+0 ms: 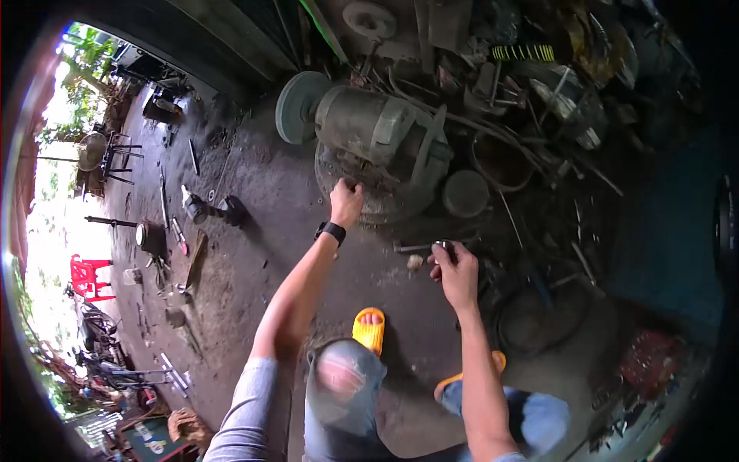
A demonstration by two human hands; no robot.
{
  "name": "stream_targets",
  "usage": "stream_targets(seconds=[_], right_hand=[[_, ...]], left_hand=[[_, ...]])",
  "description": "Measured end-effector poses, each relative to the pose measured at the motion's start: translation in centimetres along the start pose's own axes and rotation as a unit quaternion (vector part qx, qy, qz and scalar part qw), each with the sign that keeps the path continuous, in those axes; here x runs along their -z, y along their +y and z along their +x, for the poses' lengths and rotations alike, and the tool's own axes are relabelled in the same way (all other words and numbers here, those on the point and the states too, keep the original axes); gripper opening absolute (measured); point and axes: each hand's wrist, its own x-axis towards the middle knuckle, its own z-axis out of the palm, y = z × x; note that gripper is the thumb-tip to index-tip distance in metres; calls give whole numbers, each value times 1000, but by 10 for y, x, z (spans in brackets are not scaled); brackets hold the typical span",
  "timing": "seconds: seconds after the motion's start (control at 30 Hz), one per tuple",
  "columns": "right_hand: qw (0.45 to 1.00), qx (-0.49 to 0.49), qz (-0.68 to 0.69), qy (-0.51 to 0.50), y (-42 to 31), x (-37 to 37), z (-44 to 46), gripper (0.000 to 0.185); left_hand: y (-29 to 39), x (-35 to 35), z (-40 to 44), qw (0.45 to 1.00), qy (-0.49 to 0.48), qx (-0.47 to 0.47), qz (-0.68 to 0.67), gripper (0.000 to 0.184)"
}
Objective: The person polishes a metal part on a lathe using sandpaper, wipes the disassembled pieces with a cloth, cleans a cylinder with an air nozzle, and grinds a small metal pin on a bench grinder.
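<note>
A bench grinder [358, 123] with a pale round wheel [302, 108] on its left end stands on a round base at the top middle. My left hand [347, 202], with a black watch at the wrist, is at the front of that base, its fingers curled together; what they hold, if anything, is hidden. Lower and to the right, my right hand [456, 271] pinches a small shiny metal piece [442, 246] between thumb and fingers. Just left of this hand a small pale lump [415, 262] lies on the floor, near a metal rod [412, 248].
A cordless drill [212, 208] and several hand tools lie on the floor at left. Beyond them stands a red chair [91, 278]. Metal scraps and a round can [465, 193] are to the right of the grinder. My feet wear yellow sandals [369, 336].
</note>
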Motion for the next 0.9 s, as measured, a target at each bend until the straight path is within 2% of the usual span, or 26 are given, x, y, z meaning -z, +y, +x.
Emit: stream_targets(seconds=[0.03,0.07,0.13,0.17,0.2,0.23,0.3,0.4,0.43,0.5,0.53,0.63,0.7,0.77,0.83,0.9], right_hand=[[999,30,28,6,10,-9,14,21],[996,13,89,-4,7,-16,20,19],[994,41,96,-6,17,-24,34,19],[994,62,86,-2,21,-26,39,19],[990,72,121,8,29,-29,45,17],[987,83,137,23,33,-31,51,16],[984,65,150,77,33,-41,57,17],[982,52,159,93,34,-47,45,19],[982,43,160,90,34,-46,41,19],[985,51,141,87,40,-46,32,19],[985,47,140,87,45,-47,31,19],[983,55,147,96,50,-45,40,19],[982,51,153,100,54,-42,42,19],[982,52,140,112,55,-37,45,19],[980,42,144,132,59,-35,44,23],[978,72,143,133,67,-34,51,28]], left_hand=[[3,-3,14,1000,10,-13,-6,24],[19,2,21,998,-15,-47,37,25],[22,-6,35,991,-32,-93,91,27],[33,0,28,995,-61,44,-59,29],[49,3,11,992,69,-14,-105,30],[43,4,6,988,142,-31,-57,32],[32,-1,-18,982,163,-68,-74,34],[9,-18,-19,977,172,-121,-30,34],[4,-16,-8,978,167,-121,-33,34],[11,-2,23,991,-92,-18,-95,35],[19,4,32,986,-148,8,-75,37],[10,-9,60,986,-139,-23,-89,35],[36,-4,30,989,-118,-2,-88,33],[44,2,1,989,95,-67,-89,31],[21,-4,-19,984,85,-33,-156,30],[25,-11,-57,983,17,12,-184,21]])
